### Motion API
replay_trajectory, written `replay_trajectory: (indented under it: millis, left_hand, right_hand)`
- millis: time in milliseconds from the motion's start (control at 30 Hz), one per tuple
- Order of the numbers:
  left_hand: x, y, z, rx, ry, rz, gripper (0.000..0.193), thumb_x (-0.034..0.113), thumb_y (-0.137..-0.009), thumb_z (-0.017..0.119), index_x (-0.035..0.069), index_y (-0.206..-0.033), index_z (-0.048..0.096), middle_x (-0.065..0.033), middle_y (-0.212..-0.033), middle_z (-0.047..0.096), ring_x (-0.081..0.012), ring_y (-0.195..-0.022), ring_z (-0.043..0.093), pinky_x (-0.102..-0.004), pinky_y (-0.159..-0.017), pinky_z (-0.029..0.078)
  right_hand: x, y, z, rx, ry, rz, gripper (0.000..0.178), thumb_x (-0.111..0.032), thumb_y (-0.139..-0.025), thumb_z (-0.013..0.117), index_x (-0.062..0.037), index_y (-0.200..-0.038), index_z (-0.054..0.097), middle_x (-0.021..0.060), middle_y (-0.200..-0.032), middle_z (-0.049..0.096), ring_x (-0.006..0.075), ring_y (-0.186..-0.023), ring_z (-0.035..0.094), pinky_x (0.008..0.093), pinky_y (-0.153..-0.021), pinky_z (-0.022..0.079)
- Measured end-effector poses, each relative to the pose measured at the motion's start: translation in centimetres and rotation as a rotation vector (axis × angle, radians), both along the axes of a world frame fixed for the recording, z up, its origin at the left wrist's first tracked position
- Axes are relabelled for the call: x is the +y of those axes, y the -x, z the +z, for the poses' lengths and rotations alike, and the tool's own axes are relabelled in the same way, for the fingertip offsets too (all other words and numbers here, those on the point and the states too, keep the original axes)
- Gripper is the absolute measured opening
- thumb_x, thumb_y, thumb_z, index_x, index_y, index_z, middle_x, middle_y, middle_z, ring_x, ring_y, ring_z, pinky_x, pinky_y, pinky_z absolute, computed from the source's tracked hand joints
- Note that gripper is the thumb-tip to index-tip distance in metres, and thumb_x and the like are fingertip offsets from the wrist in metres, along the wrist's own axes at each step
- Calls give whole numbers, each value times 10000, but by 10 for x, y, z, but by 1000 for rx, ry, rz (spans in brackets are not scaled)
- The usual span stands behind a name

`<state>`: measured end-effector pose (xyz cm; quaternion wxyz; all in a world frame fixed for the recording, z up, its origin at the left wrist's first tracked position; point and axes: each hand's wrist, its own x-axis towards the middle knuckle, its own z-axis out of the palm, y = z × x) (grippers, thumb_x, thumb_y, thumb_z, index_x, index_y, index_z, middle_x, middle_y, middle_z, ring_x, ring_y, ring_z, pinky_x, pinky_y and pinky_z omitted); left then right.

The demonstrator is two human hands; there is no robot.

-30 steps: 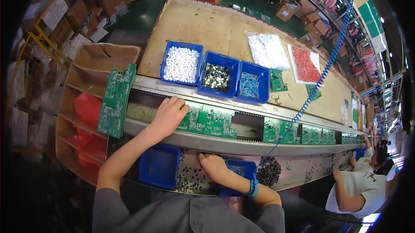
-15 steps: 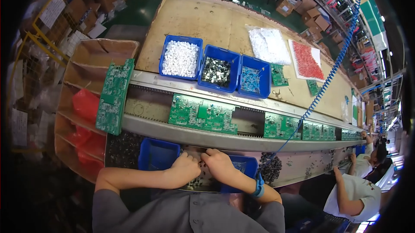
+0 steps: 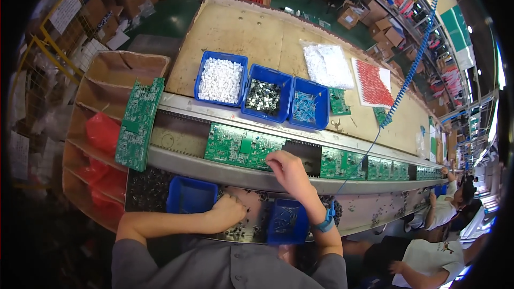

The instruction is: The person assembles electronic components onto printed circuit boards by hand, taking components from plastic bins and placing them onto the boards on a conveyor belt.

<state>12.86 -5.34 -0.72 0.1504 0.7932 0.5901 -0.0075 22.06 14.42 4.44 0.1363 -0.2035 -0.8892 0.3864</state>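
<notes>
My right hand (image 3: 289, 171), a blue band on its wrist, reaches over the conveyor rail. Its fingers are pinched at the right end of a green circuit board (image 3: 230, 143); whatever they hold is too small to make out. Lower down, my left hand (image 3: 228, 214) is closed, fingers curled, over the work ledge (image 3: 256, 211) strewn with small dark parts. Its fingertips are partly hidden, so what they hold cannot be seen. A blue bin (image 3: 191, 197) stands left of that hand. Another blue bin (image 3: 289, 223), holding thin leaded parts, sits below my right forearm.
Beyond the rail stand blue bins of white connectors (image 3: 220, 80), dark metallic parts (image 3: 262, 98) and blue leaded parts (image 3: 305, 107). A green board (image 3: 140, 125) leans across the rail at left. More boards (image 3: 342, 163) line the conveyor. A coiled blue hose (image 3: 409, 77) hangs at right; co-workers (image 3: 428, 254) sit beyond.
My right hand has moved up and right from beside the left hand to the circuit board, uncovering the right lower bin. My left hand stays low over the ledge. The view has shifted slightly.
</notes>
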Motion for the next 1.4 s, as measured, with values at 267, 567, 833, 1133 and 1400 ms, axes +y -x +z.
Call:
replay_trajectory:
  millis: [267,567,833,1133,1400]
  left_hand:
    - [2,8,10,-197,14,26,113,109,-684,618,42,-770,588,-116,-762,637,-248,-710,643,-347,-645,483]
    - [4,14,12,-264,-102,22,56,94,-721,577,46,-746,589,-95,-752,627,-242,-740,628,-337,-652,476]
    - [9,14,22,-266,-34,42,99,96,-730,576,52,-818,563,-81,-768,620,-230,-756,622,-336,-657,464]
    - [14,42,33,-540,-180,122,143,16,-696,587,7,-839,585,-127,-854,591,-296,-834,602,-392,-722,483]
    - [23,85,52,-606,-284,404,97,34,-795,583,2,-882,610,-131,-844,598,-322,-821,602,-407,-697,491]
  right_hand:
    - [17,19,-19,69,-220,73,103,2,-786,610,-13,-883,642,124,-814,610,321,-776,594,385,-674,491]
    - [25,31,-29,13,-537,204,173,-3,-692,628,-68,-845,673,34,-862,635,228,-868,566,359,-812,418]
    - [26,33,-28,-13,-612,233,145,-21,-698,631,-71,-828,673,27,-837,626,216,-858,560,361,-809,402]
    - [26,35,-28,-33,-590,249,143,-16,-690,636,-70,-818,669,31,-825,621,221,-849,565,365,-803,405]
    - [24,33,-34,-92,-651,232,158,-16,-675,645,-79,-818,664,29,-844,619,217,-865,563,372,-812,400]
